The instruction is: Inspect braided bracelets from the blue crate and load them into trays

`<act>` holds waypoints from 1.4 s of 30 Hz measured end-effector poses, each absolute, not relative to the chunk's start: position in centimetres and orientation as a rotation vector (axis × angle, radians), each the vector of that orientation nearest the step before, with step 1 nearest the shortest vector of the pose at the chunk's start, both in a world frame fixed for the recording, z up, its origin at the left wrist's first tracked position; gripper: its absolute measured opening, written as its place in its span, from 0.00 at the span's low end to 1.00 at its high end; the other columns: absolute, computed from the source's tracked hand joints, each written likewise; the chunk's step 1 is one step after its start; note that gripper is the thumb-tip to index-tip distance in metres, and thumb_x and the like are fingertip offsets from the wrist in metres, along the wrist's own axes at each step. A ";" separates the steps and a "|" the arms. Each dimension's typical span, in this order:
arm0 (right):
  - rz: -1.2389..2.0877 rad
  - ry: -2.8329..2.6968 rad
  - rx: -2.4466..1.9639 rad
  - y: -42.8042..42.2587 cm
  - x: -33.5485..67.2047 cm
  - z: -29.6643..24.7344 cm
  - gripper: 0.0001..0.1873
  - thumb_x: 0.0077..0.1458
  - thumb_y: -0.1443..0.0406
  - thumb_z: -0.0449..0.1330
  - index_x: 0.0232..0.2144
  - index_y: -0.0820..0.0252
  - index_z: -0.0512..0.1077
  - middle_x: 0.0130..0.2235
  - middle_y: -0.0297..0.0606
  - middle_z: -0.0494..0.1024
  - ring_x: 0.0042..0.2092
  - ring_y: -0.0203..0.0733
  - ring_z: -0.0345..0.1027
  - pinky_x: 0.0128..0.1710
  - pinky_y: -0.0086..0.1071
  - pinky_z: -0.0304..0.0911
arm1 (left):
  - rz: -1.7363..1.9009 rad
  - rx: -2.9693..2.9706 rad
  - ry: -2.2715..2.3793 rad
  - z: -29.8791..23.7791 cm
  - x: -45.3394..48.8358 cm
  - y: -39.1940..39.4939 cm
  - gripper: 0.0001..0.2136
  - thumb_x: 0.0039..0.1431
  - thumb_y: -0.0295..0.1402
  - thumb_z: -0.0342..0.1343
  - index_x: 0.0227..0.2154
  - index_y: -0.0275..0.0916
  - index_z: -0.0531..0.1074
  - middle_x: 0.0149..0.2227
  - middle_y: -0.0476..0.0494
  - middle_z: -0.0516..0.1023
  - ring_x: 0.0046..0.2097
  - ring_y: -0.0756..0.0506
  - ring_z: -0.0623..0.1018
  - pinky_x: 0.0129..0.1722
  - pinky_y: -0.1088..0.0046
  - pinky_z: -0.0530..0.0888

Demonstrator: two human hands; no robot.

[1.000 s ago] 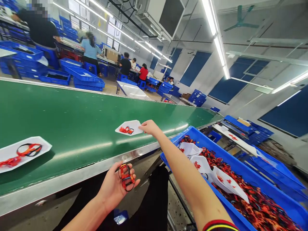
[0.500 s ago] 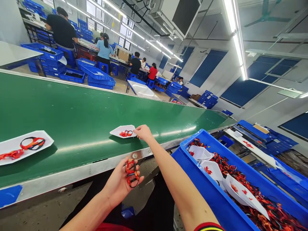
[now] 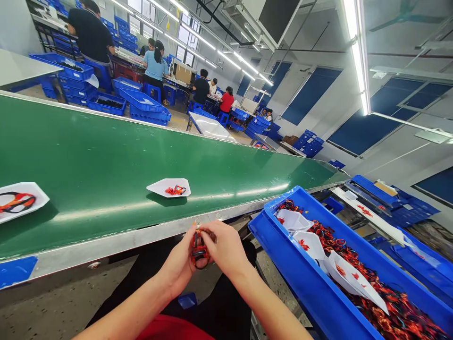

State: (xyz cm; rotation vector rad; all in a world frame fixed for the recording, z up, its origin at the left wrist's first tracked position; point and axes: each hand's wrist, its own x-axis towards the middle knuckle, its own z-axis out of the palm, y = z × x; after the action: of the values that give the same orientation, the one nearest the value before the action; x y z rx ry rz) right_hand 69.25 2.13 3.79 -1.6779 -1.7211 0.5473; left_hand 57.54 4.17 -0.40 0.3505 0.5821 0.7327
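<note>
In front of my lap, my left hand (image 3: 179, 268) is curled around a small bunch of red, orange and black hair ties (image 3: 200, 254). My right hand (image 3: 229, 246) meets it from the right, thumb and fingers pinched on the top of the same bunch; the fingertips are partly hidden. Beyond them on the green conveyor belt (image 3: 106, 160) lies a white paper tray (image 3: 161, 187) with a few red and black hair ties in it. Another white tray (image 3: 41, 200), cut off at the left edge, carries a larger red and black band.
At my right stands a long blue bin (image 3: 283, 264) heaped with red and black hair ties, several white trays (image 3: 350, 283) lying on top. A metal rail (image 3: 116, 241) edges the belt nearest me. Across the belt, several people sit at workbenches among stacked blue crates (image 3: 148, 113).
My right hand has let go of the white tray on the belt and come back to the hair ties in my left hand. Both trays have shifted left along the belt.
</note>
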 end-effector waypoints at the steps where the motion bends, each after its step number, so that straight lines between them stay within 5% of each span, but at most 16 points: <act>1: 0.670 -1.584 -1.646 2.1 69.6 3.3 0.07 0.52 0.65 0.57 0.31 0.52 0.76 0.30 0.34 0.75 0.31 0.39 0.65 0.32 0.32 0.60 | 0.719 0.362 0.578 -0.3 57.5 4.0 0.12 0.58 0.41 0.53 0.33 0.36 0.73 0.29 0.45 0.74 0.26 0.50 0.73 0.22 0.78 0.72; 7: 1.471 -0.693 -1.029 1.0 72.3 2.6 0.11 0.41 0.64 0.68 0.30 0.60 0.74 0.25 0.31 0.67 0.22 0.27 0.51 0.16 0.20 0.45 | 0.665 0.349 0.625 0.3 57.5 4.0 0.16 0.57 0.43 0.52 0.40 0.35 0.71 0.31 0.44 0.73 0.27 0.49 0.73 0.34 0.66 0.77; 24: 1.597 -0.159 -0.569 0.2 72.7 -1.0 0.16 0.40 0.72 0.70 0.33 0.63 0.70 0.26 0.27 0.64 0.22 0.20 0.52 0.16 0.10 0.51 | 0.650 0.301 0.645 -0.1 58.0 4.2 0.10 0.58 0.36 0.53 0.38 0.34 0.70 0.31 0.42 0.74 0.27 0.49 0.75 0.36 0.64 0.78; 31: 1.341 -0.461 -0.919 -1.6 74.0 4.3 0.12 0.42 0.68 0.68 0.32 0.65 0.73 0.26 0.31 0.67 0.21 0.22 0.54 0.17 0.16 0.52 | 0.724 0.209 0.664 -0.2 58.2 4.3 0.06 0.57 0.28 0.53 0.34 0.30 0.71 0.36 0.34 0.75 0.39 0.42 0.78 0.43 0.60 0.76; 34: 0.892 -0.962 -1.319 -2.4 78.5 9.9 0.11 0.49 0.61 0.63 0.35 0.61 0.73 0.27 0.32 0.70 0.23 0.27 0.57 0.18 0.20 0.54 | 0.719 0.198 0.667 -0.2 58.7 4.4 0.05 0.56 0.24 0.52 0.34 0.28 0.71 0.39 0.31 0.75 0.43 0.40 0.77 0.44 0.59 0.77; 37: 0.095 -1.307 -1.996 -2.0 85.3 14.1 0.16 0.57 0.57 0.52 0.42 0.59 0.72 0.31 0.35 0.74 0.27 0.32 0.64 0.24 0.25 0.61 | 0.685 0.197 0.684 -0.2 59.2 4.2 0.06 0.57 0.22 0.50 0.35 0.28 0.71 0.38 0.32 0.75 0.41 0.41 0.78 0.40 0.63 0.78; 42: -0.136 -1.255 -2.434 0.3 95.1 13.7 0.10 0.56 0.62 0.55 0.35 0.64 0.73 0.38 0.41 0.75 0.41 0.41 0.68 0.41 0.36 0.65 | 0.632 0.230 0.697 -0.6 59.5 4.1 0.07 0.58 0.23 0.50 0.35 0.31 0.72 0.35 0.37 0.76 0.33 0.46 0.79 0.31 0.71 0.79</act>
State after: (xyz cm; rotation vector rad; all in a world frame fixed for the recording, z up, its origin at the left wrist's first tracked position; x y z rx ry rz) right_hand 95.07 0.33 13.73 -2.4342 -1.2545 -0.1360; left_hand 59.52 4.07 -0.63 0.2301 0.6970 0.6323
